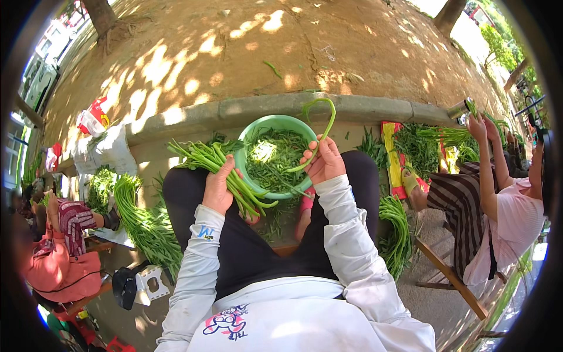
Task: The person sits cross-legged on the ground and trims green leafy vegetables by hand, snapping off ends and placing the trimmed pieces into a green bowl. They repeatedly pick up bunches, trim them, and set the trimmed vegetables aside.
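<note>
My left hand (218, 187) is wrapped around a bunch of green leafy-vegetable stems (198, 159), resting over my left thigh. Between the thumb and fingers of my right hand (324, 162) is a single curved stem (330, 119), its upper end hooking over to the left. In front of my knees stands a light green plastic basin (249, 126), partly filled with loose cut leaves (281, 165). The lower ends of the held bunch reach across the basin's near left rim. Pink footwear (304, 211) shows beneath my hands.
Long bundles of greens lie on the ground at my left (140, 220) and right (393, 233). A concrete curb (264, 108) runs behind the basin. One person (497, 220) sits at right handling greens, another (61, 268) at left. A white folding stool (151, 281) stands left.
</note>
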Available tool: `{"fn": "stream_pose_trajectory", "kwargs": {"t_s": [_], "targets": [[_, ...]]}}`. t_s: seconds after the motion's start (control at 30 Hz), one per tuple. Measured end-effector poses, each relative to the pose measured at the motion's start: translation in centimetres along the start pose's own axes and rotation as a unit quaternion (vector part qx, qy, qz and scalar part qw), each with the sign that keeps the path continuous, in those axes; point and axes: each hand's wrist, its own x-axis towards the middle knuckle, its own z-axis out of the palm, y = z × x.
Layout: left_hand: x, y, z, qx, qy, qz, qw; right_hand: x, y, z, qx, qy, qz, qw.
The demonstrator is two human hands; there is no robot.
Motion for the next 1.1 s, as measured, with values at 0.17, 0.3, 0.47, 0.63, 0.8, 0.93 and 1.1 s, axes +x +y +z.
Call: {"fn": "stream_pose_trajectory", "kwargs": {"t_s": [0.17,0.3,0.47,0.63,0.8,0.93,1.1], "targets": [[-0.4,0.6,0.3,-0.044,-0.049,-0.055,0.996,0.0,0.0,-0.2,0.019,-0.027,0.009,0.999],[-1.1,0.6,1.0,-0.055,-0.096,-0.063,0.992,-0.1,0.1,0.2,0.015,-0.027,0.011,0.999],[-1.6,-0.3,1.5,0.045,-0.149,-0.025,0.987,-0.2,0.6,0.6,-0.015,-0.037,0.016,0.999],[-2.4,-1.0,3.5,0.141,-0.170,0.008,0.975,-0.5,1.3,1.0,-0.104,-0.015,0.007,0.994],[-2.7,-1.3,4.8,0.242,-0.186,0.050,0.951,-1.0,1.8,1.6,-0.170,-0.036,-0.014,0.985],[-2.4,-1.6,4.7,0.300,-0.198,0.079,0.930,-1.1,1.9,2.0,-0.188,-0.036,-0.035,0.981],[-2.9,-1.5,5.2,0.331,-0.192,0.084,0.920,-1.0,2.1,1.6,-0.188,-0.012,-0.050,0.981]]}}
